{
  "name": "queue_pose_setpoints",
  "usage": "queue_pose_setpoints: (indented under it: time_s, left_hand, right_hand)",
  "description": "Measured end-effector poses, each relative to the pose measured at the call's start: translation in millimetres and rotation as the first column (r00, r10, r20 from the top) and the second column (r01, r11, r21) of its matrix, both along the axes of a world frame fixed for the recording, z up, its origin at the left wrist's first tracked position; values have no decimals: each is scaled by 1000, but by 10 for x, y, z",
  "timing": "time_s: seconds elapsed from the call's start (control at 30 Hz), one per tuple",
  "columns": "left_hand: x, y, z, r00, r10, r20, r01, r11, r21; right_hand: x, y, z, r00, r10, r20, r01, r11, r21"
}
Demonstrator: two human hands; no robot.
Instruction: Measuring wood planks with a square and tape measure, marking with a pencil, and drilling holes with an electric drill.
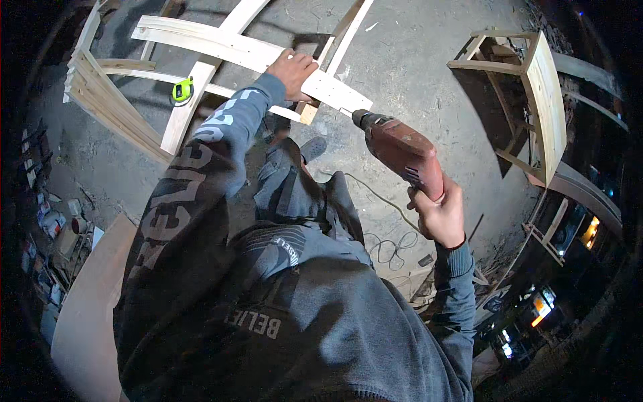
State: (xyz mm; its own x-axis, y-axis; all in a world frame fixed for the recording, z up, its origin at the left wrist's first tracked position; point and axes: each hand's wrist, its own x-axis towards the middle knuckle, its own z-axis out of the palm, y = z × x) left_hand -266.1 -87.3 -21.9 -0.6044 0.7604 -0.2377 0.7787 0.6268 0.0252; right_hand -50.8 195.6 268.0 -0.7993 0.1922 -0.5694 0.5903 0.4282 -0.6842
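Note:
My right hand (442, 209) is wrapped round the handle of a red corded power drill (403, 149). Its black chuck points up and left, and the thin bit reaches the near right end of a pale wooden board (228, 48). Across that board lies my left hand (292, 72), fingers closed over its edge and gripping it. Beneath the board end is a short wooden block (309, 112), partly hidden by the board and hand. The board rests over crossing wooden strips (191, 100). Whether the bit has entered the wood I cannot tell.
A green tape measure (182, 90) sits on a strip at left, near a stack of planks (110, 100). An assembled wooden frame (546, 100) stands at right. The drill's cord (382, 195) trails over the concrete floor beside my legs. A curved panel (94, 308) leans at lower left.

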Motion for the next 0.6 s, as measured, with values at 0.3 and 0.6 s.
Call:
queue_pose_setpoints:
  time_s: [0.3,0.6]
  left_hand:
    - [9,-7,-9,999,-6,-53,8,1000,29]
    - [-1,11,-12,999,-14,-42,13,1000,-17]
  right_hand:
    - [30,47,-51,999,-26,27,27,999,-18]
    - [154,-28,-148,958,200,-204,-157,965,209]
